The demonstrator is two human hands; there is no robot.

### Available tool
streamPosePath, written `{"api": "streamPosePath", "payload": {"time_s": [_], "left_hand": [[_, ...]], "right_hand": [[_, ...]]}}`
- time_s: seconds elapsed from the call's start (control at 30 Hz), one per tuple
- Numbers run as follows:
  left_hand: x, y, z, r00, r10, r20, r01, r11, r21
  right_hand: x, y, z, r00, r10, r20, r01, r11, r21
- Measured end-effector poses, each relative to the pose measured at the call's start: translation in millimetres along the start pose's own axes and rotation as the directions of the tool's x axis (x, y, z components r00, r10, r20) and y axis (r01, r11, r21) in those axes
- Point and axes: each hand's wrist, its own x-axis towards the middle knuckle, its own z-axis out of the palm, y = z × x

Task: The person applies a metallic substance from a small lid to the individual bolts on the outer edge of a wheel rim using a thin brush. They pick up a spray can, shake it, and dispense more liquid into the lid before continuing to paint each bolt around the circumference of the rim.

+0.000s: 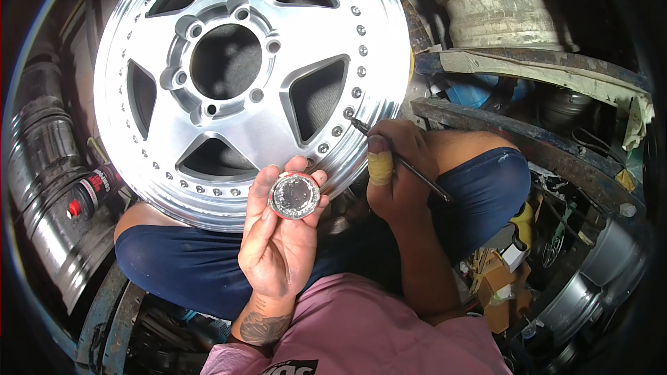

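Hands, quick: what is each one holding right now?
Left hand: cupped around a small round cap with a red rim.
Right hand: closed on a thin brush, its tip at the wheel rim.

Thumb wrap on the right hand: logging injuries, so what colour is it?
Tan-yellow wrap around the right hand's thumb, head view.

A polished silver alloy wheel [243, 76] rests tilted on the lap of a seated person in dark blue shorts [187, 264], its lower rim against the knees. A black spray can [90, 191] with a red cap lies beside it, left, on stacked metal rims [42, 187].
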Motion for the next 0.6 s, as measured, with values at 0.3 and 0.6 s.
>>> {"api": "streamPosePath", "payload": {"time_s": [0.3,0.6], "left_hand": [[-0.2,0.0,-0.6,1.0,0.001,-0.007,-0.001,1.0,-0.006],[0.1,-0.6,0.0,1.0,0.0,-0.014,0.0,1.0,0.004]], "right_hand": [[-0.1,-0.5,-0.8,1.0,0.004,0.001,-0.004,1.0,0.009],[0.3,-0.3,0.5,1.0,-0.012,-0.001,0.012,1.0,0.005]]}}
